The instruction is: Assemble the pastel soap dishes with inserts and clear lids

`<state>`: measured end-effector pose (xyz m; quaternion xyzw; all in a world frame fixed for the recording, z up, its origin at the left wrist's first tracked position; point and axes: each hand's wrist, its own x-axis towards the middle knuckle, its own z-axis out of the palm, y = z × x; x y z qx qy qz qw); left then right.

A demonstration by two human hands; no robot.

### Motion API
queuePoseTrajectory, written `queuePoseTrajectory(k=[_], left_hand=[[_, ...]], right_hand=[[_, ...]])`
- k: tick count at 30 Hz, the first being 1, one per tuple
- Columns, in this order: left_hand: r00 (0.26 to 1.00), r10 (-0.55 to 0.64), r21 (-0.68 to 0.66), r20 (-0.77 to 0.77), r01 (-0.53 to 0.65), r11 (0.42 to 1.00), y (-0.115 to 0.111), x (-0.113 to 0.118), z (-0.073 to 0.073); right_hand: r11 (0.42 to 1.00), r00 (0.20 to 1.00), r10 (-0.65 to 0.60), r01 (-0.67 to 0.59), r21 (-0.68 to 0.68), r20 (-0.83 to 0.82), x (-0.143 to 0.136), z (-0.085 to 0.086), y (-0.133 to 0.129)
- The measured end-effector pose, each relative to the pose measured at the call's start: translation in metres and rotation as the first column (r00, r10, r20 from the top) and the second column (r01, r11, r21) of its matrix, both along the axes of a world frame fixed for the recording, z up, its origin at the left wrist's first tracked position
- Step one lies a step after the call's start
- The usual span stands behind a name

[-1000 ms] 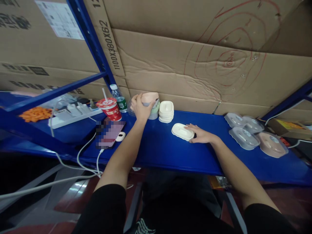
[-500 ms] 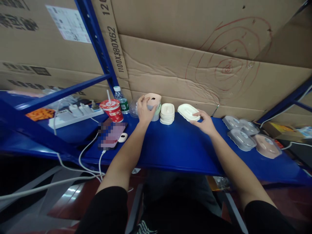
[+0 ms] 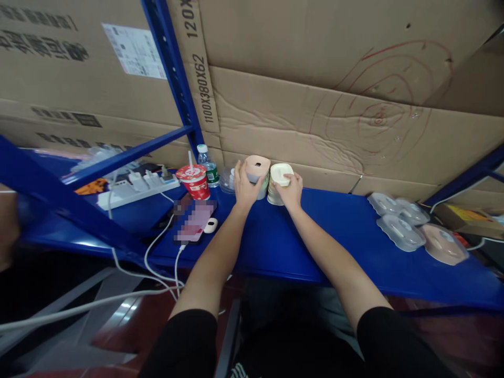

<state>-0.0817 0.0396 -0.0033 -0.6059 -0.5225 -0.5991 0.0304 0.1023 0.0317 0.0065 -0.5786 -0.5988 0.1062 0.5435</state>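
My left hand [image 3: 244,188] is closed around a pink rounded plastic piece [image 3: 258,164] with a small dark slot on top. This piece sits on a stack whose pale grey-green lower part [image 3: 262,192] shows below it. Right beside it, my right hand [image 3: 290,191] grips a cream shallow plastic piece [image 3: 281,170] at the top of a cream stack [image 3: 274,196]. The fingers partly cover that stack, so I cannot tell whether the top piece rests fully on it. Clear domed plastic [image 3: 227,180] lies just left of my left hand.
On the left stand a red cup with a straw [image 3: 194,184], a water bottle [image 3: 209,168], a phone [image 3: 195,223], a small white case [image 3: 210,226] and a power strip [image 3: 136,190]. Several clear packs [image 3: 400,232] and a pink one [image 3: 444,244] lie right. Cardboard [image 3: 275,121] backs the blue shelf.
My right hand has moved left with the cream piece, from apart on the right to the top of the cream stack. My left hand stays on the pink piece. The view has shifted slightly.
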Motion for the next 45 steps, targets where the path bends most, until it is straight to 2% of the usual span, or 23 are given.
queuePoseTrajectory(k=[4,8,12,15,17,19,22,25,28,31,33,37,41,45], left_hand=[[1.000,-0.007,-0.033,0.026,0.008,0.999,-0.001,0.003,-0.003],[0.998,-0.005,-0.053,0.059,0.008,0.999,-0.002,0.004,-0.003],[0.998,-0.011,-0.054,0.069,0.015,0.998,-0.003,0.004,-0.003],[0.997,0.002,-0.051,0.071,0.001,0.999,-0.003,0.004,-0.003],[0.998,0.006,-0.042,0.068,-0.003,0.999,-0.003,0.005,-0.004],[0.998,0.011,-0.037,0.058,-0.009,0.999,-0.003,0.005,-0.004],[0.999,0.032,-0.033,0.039,-0.031,0.999,-0.006,0.006,-0.001],[0.999,0.050,-0.010,0.018,-0.049,0.999,-0.012,0.009,0.004],[0.998,0.070,0.017,0.006,-0.070,0.997,-0.019,0.013,0.010],[0.996,0.086,0.032,-0.001,-0.086,0.996,-0.025,0.017,0.015],[0.997,0.073,0.050,-0.011,-0.073,0.996,-0.028,0.020,0.018],[0.999,0.011,0.083,-0.039,-0.007,0.997,-0.034,0.027,0.019],[0.995,-0.008,0.139,-0.100,0.022,0.990,-0.040,0.039,0.017],[0.984,-0.039,0.169,-0.173,0.069,0.983,-0.049,0.056,0.014]], right_hand=[[0.996,0.998,-0.070,0.070,-0.064,-0.001,-0.011,-0.007,-0.008],[0.991,0.996,-0.090,0.090,-0.095,0.005,-0.013,-0.013,-0.012],[0.997,0.997,-0.072,0.073,-0.027,0.037,-0.006,-0.013,-0.014],[0.998,0.994,-0.053,0.049,0.046,0.092,0.014,-0.006,-0.018],[0.994,0.990,-0.060,0.048,0.097,0.127,0.039,-0.001,-0.023],[0.988,0.982,-0.087,0.063,0.143,0.167,0.077,0.004,-0.030],[0.974,0.941,-0.195,0.154,0.165,0.275,0.151,0.010,-0.050],[0.945,0.833,-0.322,0.313,0.097,0.451,0.234,0.013,-0.080],[0.851,0.679,-0.444,0.523,0.040,0.585,0.304,0.008,-0.112],[0.766,0.584,-0.469,0.643,-0.024,0.662,0.345,-0.006,-0.139],[0.758,0.567,-0.419,0.648,-0.070,0.709,0.355,-0.018,-0.151],[0.794,0.569,-0.335,0.600,-0.100,0.751,0.350,-0.034,-0.163],[0.840,0.588,-0.301,0.536,-0.083,0.750,0.335,-0.039,-0.166],[0.929,0.629,-0.178,0.361,-0.081,0.757,0.300,-0.036,-0.165]])
